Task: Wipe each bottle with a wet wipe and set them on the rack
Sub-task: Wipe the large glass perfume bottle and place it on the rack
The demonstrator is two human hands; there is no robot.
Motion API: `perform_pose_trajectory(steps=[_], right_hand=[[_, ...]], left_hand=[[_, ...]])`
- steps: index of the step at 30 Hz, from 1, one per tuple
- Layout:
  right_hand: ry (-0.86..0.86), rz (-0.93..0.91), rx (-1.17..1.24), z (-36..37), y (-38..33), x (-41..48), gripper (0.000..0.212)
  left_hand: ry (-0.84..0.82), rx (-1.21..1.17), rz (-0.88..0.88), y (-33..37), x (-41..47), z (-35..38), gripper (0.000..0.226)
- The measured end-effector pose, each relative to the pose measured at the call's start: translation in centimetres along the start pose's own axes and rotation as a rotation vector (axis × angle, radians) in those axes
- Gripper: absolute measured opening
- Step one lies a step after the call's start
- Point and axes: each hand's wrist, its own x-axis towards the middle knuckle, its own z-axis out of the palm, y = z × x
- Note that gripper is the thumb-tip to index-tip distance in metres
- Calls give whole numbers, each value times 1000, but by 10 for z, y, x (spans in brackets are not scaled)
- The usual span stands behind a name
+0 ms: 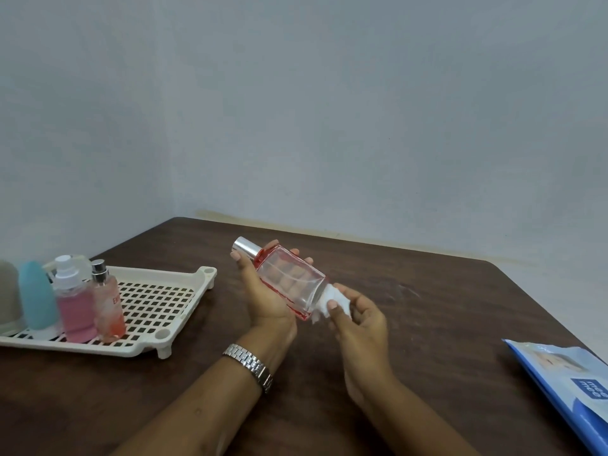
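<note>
My left hand grips a clear rectangular glass bottle with red edges and a silver cap, tilted with the cap up and to the left, above the table. My right hand pinches a crumpled white wet wipe against the bottle's base. A cream perforated rack lies at the left. On it stand a grey bottle, a teal bottle, a pink spray bottle and a peach spray bottle.
A blue wet-wipe pack lies at the table's right edge. The dark brown table meets a plain wall behind. A metal watch is on my left wrist.
</note>
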Motion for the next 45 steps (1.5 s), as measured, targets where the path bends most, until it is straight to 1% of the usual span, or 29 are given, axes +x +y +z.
perform_pose_trajectory(steps=[2,6,9,12,14,17,21,25,29,33,35,37,41,45], right_hand=[[36,-20,-7,-5,-5,5,20],[-6,-44,-27,-8,-10,2,15],[-98,-54,-27,-6,-7,-4,12],[-219,-124,-88,1,-3,-12,15],[-252,-154,-107,6,0,-16,17],[-214,-188,-106,6,-2,-14,19],[-85,-183,-73,-5,-7,0,16],[-1,-108,0,-16,-7,11,13],[-37,-36,69,-13,-7,3,11],[-169,16,47,-1,-3,-10,16],[-246,42,65,3,-3,-16,18],[-282,43,63,5,-2,-19,19],[-220,-13,20,5,-3,-17,20],[-99,5,81,-2,-7,-8,12]], left_hand=[[15,13,-21,0,2,-2,68],[24,31,-64,-4,0,-7,69],[42,23,-45,-1,0,-4,69],[83,-17,-32,6,7,-5,70],[96,-26,-42,9,10,-7,71],[77,-14,-79,7,7,-5,71],[20,-20,-136,1,0,1,71],[-16,3,-174,-4,-3,-1,71],[-11,3,-132,-5,-3,-2,71],[44,-8,-66,0,2,-4,68],[61,-11,-70,5,4,-6,68],[54,-15,-83,6,6,-7,67],[-24,-30,-132,6,6,-5,62],[-136,15,-170,3,2,-3,54]])
